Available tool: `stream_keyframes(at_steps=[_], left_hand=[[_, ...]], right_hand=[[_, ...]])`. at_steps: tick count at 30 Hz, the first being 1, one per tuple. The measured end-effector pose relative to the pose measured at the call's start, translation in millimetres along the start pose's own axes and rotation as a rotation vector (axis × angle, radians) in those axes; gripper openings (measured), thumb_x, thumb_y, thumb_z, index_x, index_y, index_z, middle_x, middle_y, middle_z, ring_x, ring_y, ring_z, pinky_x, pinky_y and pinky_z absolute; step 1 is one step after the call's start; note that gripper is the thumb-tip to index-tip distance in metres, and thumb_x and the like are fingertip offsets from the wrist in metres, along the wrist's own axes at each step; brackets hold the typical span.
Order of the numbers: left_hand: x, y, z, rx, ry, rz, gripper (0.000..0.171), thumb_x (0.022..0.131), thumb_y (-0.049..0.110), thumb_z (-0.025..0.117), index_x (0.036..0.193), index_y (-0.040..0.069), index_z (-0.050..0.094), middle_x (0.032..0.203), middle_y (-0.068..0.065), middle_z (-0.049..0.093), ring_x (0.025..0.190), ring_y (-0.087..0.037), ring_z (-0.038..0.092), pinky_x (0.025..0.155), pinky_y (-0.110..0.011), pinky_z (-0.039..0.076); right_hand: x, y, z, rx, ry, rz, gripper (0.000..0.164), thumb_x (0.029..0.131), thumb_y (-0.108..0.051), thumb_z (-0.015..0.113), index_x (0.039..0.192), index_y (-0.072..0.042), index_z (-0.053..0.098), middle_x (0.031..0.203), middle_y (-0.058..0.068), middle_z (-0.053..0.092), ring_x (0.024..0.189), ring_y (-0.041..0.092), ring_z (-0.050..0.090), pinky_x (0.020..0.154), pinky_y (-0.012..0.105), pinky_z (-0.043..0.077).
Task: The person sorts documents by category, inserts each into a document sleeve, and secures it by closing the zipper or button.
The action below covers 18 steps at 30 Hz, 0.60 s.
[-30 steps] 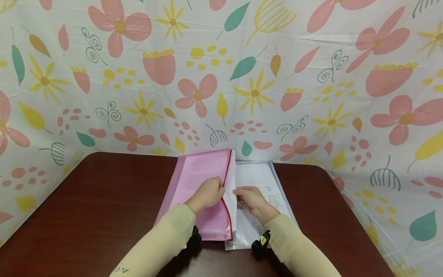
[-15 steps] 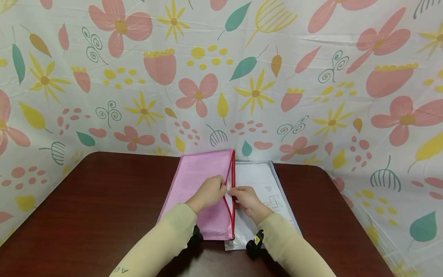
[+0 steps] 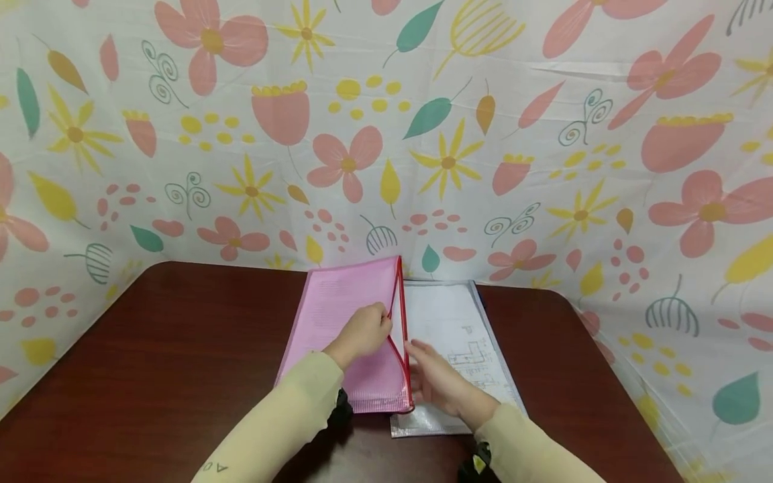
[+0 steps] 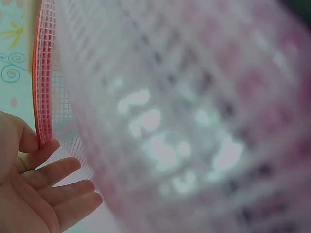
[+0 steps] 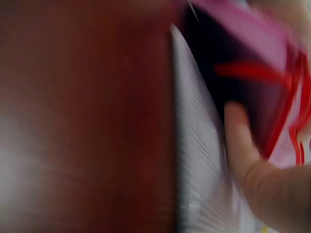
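Note:
A pink mesh zipper pouch (image 3: 338, 288) with red zipper edges lies partly over a clear document pouch (image 3: 429, 419). My left hand (image 3: 364, 332) pinches the pouch's upper zipper edge and holds its mouth apart. The left wrist view shows that hand (image 4: 41, 170) with thumb and index finger on the red edge, the other fingers spread. White paper (image 3: 396, 327) shows inside the gap. My right hand (image 3: 443, 382) is beside the lower half of the pouch's right edge, fingers extended and holding nothing. In the blurred right wrist view, a finger (image 5: 238, 138) reaches beneath the pink pouch.
Inside the clear pouch is a sheet with a line drawing (image 3: 474, 352). Both pouches lie on a dark brown table (image 3: 199, 355). A floral cloth (image 3: 386, 121) hangs right behind the table's far edge.
The white sheet that stuck out past the pink pouch's mouth is now inside it. My right hand has let go of the edge and moved toward the near corner. My left hand keeps its pinch.

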<state>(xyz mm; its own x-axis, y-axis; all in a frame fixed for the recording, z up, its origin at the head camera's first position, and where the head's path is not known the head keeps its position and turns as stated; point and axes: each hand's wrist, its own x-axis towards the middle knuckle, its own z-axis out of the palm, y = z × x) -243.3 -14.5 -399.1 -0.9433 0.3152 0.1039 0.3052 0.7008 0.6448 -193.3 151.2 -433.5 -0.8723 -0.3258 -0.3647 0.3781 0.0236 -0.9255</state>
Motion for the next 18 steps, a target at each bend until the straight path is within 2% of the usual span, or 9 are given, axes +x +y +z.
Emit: stream_keyframes(at_steps=[3, 5, 8, 9, 11, 13, 15, 16, 18], left_hand=[[-0.5, -2.6, -1.2, 0.005, 0.003, -0.008, 0.013, 0.092, 0.010, 0.046, 0.080, 0.006, 0.049, 0.067, -0.001, 0.044, 0.061, -0.015, 0.042, 0.057, -0.026, 0.038], [-0.9, -4.4, -1.7, 0.004, -0.003, -0.012, 0.013, 0.092, 0.010, 0.046, 0.080, 0.006, 0.049, 0.067, -0.001, 0.044, 0.061, -0.015, 0.042, 0.058, -0.026, 0.038], [-1.0, -7.2, -1.5, 0.000, -0.021, -0.018, 0.012, 0.092, 0.010, 0.046, 0.081, 0.006, 0.050, 0.068, -0.002, 0.046, 0.062, -0.015, 0.043, 0.058, -0.026, 0.038], [-1.1, -8.1, -1.3, -0.002, -0.031, -0.023, 0.012, 0.092, 0.009, 0.045, 0.082, 0.005, 0.051, 0.069, -0.002, 0.046, 0.062, -0.015, 0.043, 0.058, -0.026, 0.038], [-1.2, -11.0, 0.2, 0.008, -0.051, -0.030, 0.012, 0.092, 0.009, 0.045, 0.084, 0.004, 0.052, 0.072, -0.003, 0.049, 0.064, -0.016, 0.045, 0.059, -0.027, 0.040], [-2.0, -14.5, 2.5, 0.018, -0.089, -0.039, 0.012, 0.093, 0.010, 0.046, 0.088, 0.003, 0.054, 0.077, -0.006, 0.054, 0.069, -0.018, 0.050, 0.063, -0.030, 0.044], [-3.8, -18.3, 5.0, 0.042, -0.153, -0.044, 0.013, 0.091, 0.014, 0.051, 0.094, 0.002, 0.056, 0.088, -0.010, 0.058, 0.079, -0.021, 0.054, 0.073, -0.035, 0.047], [-5.3, -20.5, 5.8, 0.053, -0.191, -0.041, 0.019, 0.090, 0.017, 0.056, 0.099, 0.001, 0.056, 0.096, -0.013, 0.059, 0.088, -0.024, 0.056, 0.080, -0.037, 0.048], [-9.5, -23.1, 6.4, 0.076, -0.277, -0.047, 0.042, 0.084, 0.028, 0.066, 0.112, -0.001, 0.054, 0.118, -0.019, 0.055, 0.110, -0.030, 0.054, 0.096, -0.042, 0.045]], right_hand=[[-17, 5, 5, -0.015, -0.188, 0.077, 0.071, 0.094, -0.057, 0.039, 0.140, -0.005, 0.021, 0.100, 0.015, 0.065, 0.077, 0.018, 0.065, 0.070, 0.034, 0.054], [-25, 6, 6, -0.037, -0.247, 0.098, 0.063, 0.093, -0.057, 0.042, 0.128, -0.004, 0.035, 0.082, 0.007, 0.066, 0.069, 0.015, 0.064, 0.068, 0.033, 0.053], [-32, 7, 6, -0.126, -0.263, 0.090, 0.041, 0.093, -0.048, 0.048, 0.095, -0.007, 0.049, 0.061, -0.003, 0.056, 0.053, 0.009, 0.054, 0.056, 0.028, 0.050], [-33, 7, 5, -0.165, -0.260, 0.088, 0.037, 0.094, -0.045, 0.050, 0.084, -0.009, 0.049, 0.056, -0.005, 0.051, 0.048, 0.007, 0.048, 0.051, 0.026, 0.047], [-35, 8, 4, -0.248, -0.259, 0.080, 0.039, 0.093, -0.039, 0.053, 0.068, -0.011, 0.045, 0.050, -0.007, 0.040, 0.042, 0.005, 0.035, 0.042, 0.021, 0.037], [-36, 8, 2, -0.342, -0.248, 0.065, 0.041, 0.093, -0.037, 0.054, 0.063, -0.011, 0.045, 0.049, -0.007, 0.035, 0.040, 0.005, 0.027, 0.038, 0.019, 0.028], [-36, 9, 1, -0.426, -0.241, 0.052, 0.041, 0.093, -0.035, 0.056, 0.063, -0.007, 0.052, 0.049, -0.006, 0.038, 0.039, 0.004, 0.025, 0.036, 0.018, 0.024], [-36, 9, 1, -0.465, -0.239, 0.045, 0.040, 0.092, -0.034, 0.056, 0.065, -0.005, 0.056, 0.049, -0.005, 0.040, 0.038, 0.004, 0.025, 0.036, 0.018, 0.023], [-35, 8, 0, -0.531, -0.241, 0.028, 0.042, 0.092, -0.034, 0.057, 0.070, 0.001, 0.061, 0.050, -0.004, 0.045, 0.037, 0.003, 0.026, 0.035, 0.018, 0.025]])
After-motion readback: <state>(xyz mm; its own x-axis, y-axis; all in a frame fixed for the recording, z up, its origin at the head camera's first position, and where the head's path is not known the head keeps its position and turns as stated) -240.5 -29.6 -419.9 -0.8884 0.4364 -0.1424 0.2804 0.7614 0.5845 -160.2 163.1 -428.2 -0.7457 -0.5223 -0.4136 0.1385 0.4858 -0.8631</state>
